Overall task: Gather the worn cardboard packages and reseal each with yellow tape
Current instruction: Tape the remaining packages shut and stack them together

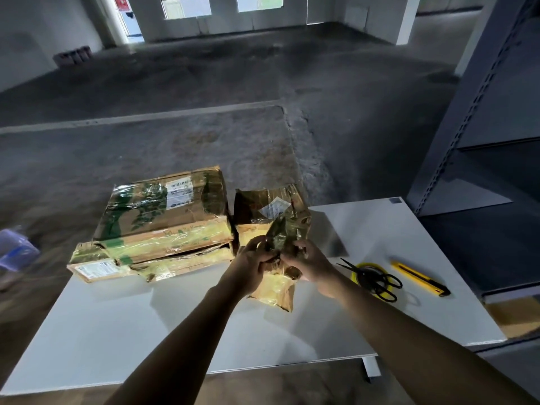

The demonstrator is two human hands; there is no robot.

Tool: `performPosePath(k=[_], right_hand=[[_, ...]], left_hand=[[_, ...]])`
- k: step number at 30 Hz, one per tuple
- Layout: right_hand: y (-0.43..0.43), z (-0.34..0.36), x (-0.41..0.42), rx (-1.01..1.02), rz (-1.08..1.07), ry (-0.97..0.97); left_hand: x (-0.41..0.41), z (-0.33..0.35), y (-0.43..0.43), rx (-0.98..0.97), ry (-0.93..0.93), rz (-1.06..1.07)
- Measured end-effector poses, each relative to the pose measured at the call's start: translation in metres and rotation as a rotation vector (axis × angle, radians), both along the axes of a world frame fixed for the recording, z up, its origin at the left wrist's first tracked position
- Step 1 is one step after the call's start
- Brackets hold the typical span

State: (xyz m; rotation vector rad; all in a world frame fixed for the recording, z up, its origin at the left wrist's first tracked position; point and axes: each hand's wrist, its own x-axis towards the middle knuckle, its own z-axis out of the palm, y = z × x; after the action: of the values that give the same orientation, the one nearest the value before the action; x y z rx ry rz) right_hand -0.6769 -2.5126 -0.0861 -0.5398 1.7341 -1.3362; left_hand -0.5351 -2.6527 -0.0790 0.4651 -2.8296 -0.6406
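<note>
Small package (277, 287) of worn cardboard, glossy with yellow film, is held near the middle of a white surface (117, 331). Whether its lower end touches the surface cannot be told.

Far to the left of the small package, down on the floor, lies a blurred blue plastic item (14, 249). Nearer, to the small package's left and a little beyond it, a large package (163, 209) with green print, shiny wrap and a white label rests on top of a flat package (131, 264) with torn, crushed edges. Directly beyond the small package, just beside the large one, sits a medium package (271, 206) with a crooked white label on its top.

The left hand (252, 264) grips the small package's upper left, fingers curled round it. The right hand (309, 263) grips the upper right the same way. Between them a crumpled dark flap of film (280, 232) sticks up.

Right of the small package a yellow tape roll (356, 276) lies flat on the surface. Black scissors (377, 280) rest across the roll, their blades pointing back toward the small package. Further right lies a yellow utility knife (419, 277), apart from the roll. Farthest right, off the surface, stands grey metal shelving (482, 127).
</note>
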Motion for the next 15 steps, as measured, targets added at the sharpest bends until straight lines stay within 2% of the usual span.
performPosePath(k=[4, 9, 15], right_hand=[[-0.003, -0.037, -0.006, 0.114, 0.068, 0.117], [-0.007, -0.024, 0.004, 0.176, 0.06, 0.198], [-0.033, -0.027, 0.009, 0.342, 0.218, 0.376]], left_hand=[[0.01, -0.008, 0.009, 0.08, -0.117, -0.074], [0.016, -0.014, 0.016, 0.126, 0.013, 0.029], [0.021, -0.01, 0.018, 0.118, 0.012, -0.013]])
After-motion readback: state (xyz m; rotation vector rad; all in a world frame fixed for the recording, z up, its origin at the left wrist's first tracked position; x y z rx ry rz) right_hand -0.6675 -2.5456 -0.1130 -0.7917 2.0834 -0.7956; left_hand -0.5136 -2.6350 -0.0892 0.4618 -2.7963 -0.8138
